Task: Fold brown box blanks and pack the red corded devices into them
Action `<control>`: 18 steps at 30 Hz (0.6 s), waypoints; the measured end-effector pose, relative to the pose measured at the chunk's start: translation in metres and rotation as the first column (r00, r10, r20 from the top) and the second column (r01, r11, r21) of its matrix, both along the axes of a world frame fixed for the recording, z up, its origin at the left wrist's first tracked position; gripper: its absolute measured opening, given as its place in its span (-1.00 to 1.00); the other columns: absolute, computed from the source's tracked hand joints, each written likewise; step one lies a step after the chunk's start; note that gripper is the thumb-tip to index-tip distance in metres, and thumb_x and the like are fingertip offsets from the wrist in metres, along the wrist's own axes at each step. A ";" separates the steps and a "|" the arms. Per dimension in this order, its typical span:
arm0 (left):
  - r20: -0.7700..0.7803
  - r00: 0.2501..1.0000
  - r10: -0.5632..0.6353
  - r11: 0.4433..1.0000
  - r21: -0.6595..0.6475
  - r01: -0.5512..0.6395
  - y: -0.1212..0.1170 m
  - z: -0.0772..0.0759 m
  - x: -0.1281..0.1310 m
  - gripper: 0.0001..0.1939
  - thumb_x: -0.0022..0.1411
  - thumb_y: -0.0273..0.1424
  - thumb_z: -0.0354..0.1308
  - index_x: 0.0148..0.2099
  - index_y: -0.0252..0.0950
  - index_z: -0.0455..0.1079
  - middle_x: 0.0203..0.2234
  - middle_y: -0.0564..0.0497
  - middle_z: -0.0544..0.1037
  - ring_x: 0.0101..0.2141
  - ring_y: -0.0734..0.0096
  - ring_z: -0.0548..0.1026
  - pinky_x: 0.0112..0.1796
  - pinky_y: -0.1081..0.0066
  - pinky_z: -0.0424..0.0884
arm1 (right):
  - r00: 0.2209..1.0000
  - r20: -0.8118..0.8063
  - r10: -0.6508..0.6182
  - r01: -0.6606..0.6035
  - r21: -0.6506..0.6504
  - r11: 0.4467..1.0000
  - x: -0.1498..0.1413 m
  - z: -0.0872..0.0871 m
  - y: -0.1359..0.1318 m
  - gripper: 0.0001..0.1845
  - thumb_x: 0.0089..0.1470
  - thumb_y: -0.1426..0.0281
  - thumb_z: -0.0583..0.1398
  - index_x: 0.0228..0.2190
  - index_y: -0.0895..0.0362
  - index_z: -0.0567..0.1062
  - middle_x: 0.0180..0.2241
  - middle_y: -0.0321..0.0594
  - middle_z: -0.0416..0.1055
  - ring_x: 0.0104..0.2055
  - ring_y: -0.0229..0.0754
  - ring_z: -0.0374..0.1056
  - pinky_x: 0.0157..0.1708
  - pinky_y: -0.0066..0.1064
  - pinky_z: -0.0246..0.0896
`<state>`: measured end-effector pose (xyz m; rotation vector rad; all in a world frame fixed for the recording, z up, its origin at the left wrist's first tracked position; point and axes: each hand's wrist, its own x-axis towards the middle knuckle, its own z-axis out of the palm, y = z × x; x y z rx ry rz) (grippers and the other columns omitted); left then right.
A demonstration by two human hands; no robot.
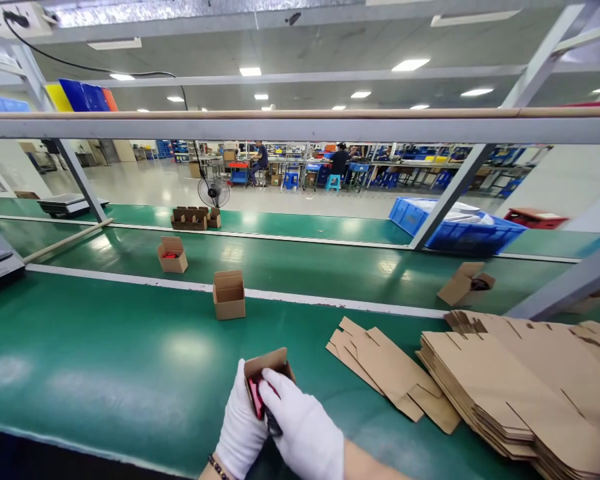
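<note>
Near the table's front edge, my left hand (244, 419), in a white glove, is wrapped round a small brown cardboard box (275, 361) whose lid flap stands up. My right hand (305, 420), gloved too, reaches to the box's mouth with its fingers closed on a red and black item (257, 398). Fingers cover much of that item, so its kind does not show. Just beyond my hands stands an open cardboard box (229, 300). To the right lie loose flat cardboard blanks (380, 363) beside a thick stack of flat blanks (505, 380).
Across the white rail, an open box with something red inside (173, 255) stands on the green belt (300, 263). Further back are several small boxes (193, 219), a blue crate (470, 230) and a scale (69, 203). Grey frame posts (450, 197) rise between. People sit far off.
</note>
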<state>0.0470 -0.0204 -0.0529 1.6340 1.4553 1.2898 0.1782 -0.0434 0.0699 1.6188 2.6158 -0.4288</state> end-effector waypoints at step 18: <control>-0.067 0.996 0.060 0.980 -0.184 -0.071 -0.016 0.043 -0.026 -0.40 0.03 -0.18 0.24 0.09 -0.29 0.27 0.05 -0.26 0.51 0.06 -0.01 0.50 0.10 0.04 0.40 | 0.875 -0.420 -0.239 0.331 0.163 0.929 0.037 -0.071 -0.022 -0.91 0.12 0.38 0.25 -0.31 0.10 0.43 -0.41 -0.19 0.56 -0.39 -0.04 0.54 -0.40 -0.33 0.46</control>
